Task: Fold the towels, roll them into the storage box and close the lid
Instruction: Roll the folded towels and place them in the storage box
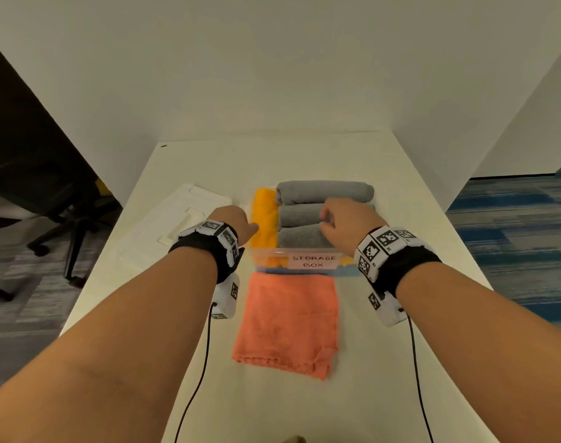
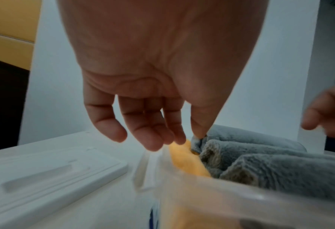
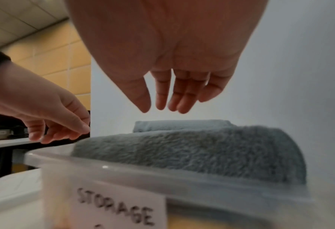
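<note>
A clear storage box (image 1: 311,252) with a "STORAGE BOX" label (image 3: 115,210) holds three rolled grey towels (image 1: 324,191) and a rolled yellow towel (image 1: 265,219) along its left side. A folded orange towel (image 1: 288,321) lies flat on the table in front of the box. My left hand (image 1: 234,222) hovers over the box's left edge, fingers (image 2: 148,131) relaxed and holding nothing, thumb tip near the grey towels (image 2: 260,158). My right hand (image 1: 343,225) hangs above the grey towels (image 3: 192,148), fingers (image 3: 174,96) straight and empty.
The white lid (image 1: 180,215) lies flat on the table left of the box, seen close as the lid (image 2: 51,175) in the left wrist view. The white table (image 1: 400,362) ends at white walls behind. An office chair (image 1: 65,199) stands off the left edge.
</note>
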### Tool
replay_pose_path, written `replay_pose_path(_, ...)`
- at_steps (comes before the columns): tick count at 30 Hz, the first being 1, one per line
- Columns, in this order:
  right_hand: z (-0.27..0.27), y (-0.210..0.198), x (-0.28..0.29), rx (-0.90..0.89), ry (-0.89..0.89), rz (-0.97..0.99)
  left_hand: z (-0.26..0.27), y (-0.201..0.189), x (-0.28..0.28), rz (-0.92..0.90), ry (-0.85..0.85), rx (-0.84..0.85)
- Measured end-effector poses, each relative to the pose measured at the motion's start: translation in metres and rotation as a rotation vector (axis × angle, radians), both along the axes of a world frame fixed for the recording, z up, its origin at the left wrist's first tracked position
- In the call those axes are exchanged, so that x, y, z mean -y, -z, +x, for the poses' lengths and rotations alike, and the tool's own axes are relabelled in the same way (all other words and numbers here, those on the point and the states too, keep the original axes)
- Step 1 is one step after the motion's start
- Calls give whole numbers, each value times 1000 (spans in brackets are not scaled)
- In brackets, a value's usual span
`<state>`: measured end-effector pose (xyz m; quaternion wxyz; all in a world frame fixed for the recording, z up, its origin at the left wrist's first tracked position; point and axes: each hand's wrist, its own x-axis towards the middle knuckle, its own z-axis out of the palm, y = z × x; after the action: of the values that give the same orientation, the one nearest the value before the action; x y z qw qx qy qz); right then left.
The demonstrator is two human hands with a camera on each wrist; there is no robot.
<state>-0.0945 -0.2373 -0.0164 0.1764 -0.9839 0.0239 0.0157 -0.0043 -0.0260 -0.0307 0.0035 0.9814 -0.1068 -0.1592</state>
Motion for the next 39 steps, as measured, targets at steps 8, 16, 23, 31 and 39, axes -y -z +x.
replay_pose_path(8, -19, 29, -33, -433, -241, -130, -38, 11, -32, -450, -126, -210)
replay_pose_path(16, -19, 75, -36, -347, -160, -147, -53, 62, -45, -166, 2, -216)
replay_pose_path(23, -9, 107, -41, -395, -152, -209, -43, 91, -32, -120, -12, -200)
replay_pose_path(31, -9, 131, -39, -314, -136, -387, -40, 109, -19, -212, -96, -272)
replay_pose_path(39, -12, 122, -37, -202, -131, -249, -32, 97, -17, -213, -52, -271)
